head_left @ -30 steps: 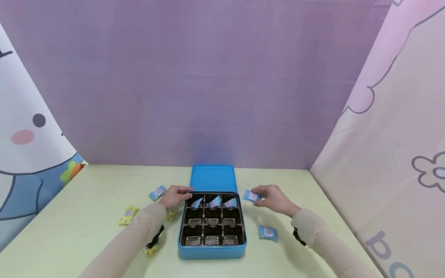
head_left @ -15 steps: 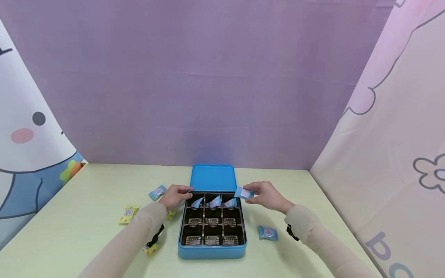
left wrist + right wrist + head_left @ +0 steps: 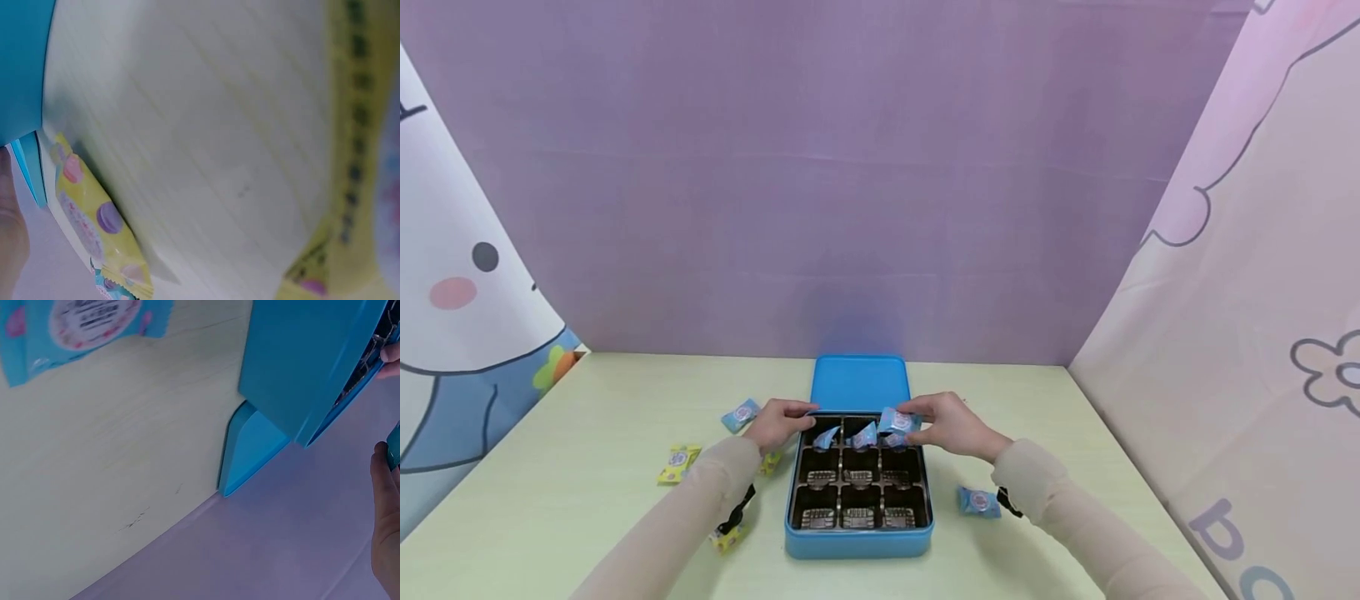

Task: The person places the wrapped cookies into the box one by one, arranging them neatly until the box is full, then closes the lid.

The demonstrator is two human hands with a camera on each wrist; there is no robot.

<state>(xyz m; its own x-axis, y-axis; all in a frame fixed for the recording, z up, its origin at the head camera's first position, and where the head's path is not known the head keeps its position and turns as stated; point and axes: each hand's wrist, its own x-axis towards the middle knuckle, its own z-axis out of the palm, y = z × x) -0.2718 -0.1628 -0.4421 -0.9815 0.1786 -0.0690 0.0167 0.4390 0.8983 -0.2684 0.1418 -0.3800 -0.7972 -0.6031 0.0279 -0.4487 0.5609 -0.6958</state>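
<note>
Above the blue box [image 3: 857, 546], gripped by the left hand [image 3: 775, 427] seemingly for steadiness, a wrapped candy [image 3: 895, 419] is pinched by the right hand [image 3: 952, 427].

Blue-wrapped candy [image 3: 897, 421], held over open blue box [image 3: 857, 547], three candies [image 3: 864, 436] in back row

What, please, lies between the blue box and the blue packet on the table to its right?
Nothing but bare tabletop lies between the blue box and that blue packet; both the head and right wrist views show this stretch.
</note>
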